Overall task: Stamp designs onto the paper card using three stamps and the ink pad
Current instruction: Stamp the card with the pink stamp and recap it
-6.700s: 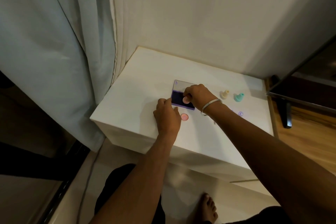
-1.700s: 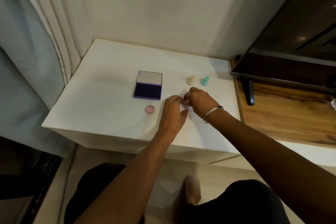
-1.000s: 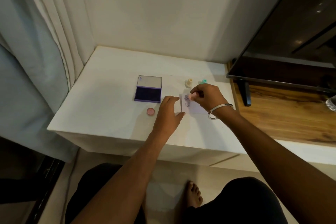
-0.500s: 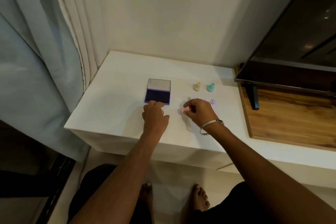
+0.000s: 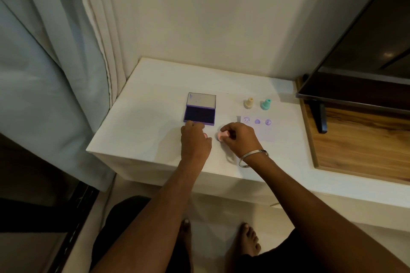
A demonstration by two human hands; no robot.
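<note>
Paper card [image 5: 259, 128] on the white counter [image 5: 144, 122] already carries three purple prints. Your right hand [image 5: 238, 137] pinches the pink stamp [image 5: 221, 135]; your left hand [image 5: 194, 139] covers its pink cap [image 5: 205, 135] below the open ink pad [image 5: 199, 114]. Next, likely recap it.

3 stamps [image 5: 248, 103], 1 ink pad [image 5: 200, 111], 1 card [image 5: 258, 127] w/ 3 prints.
</note>
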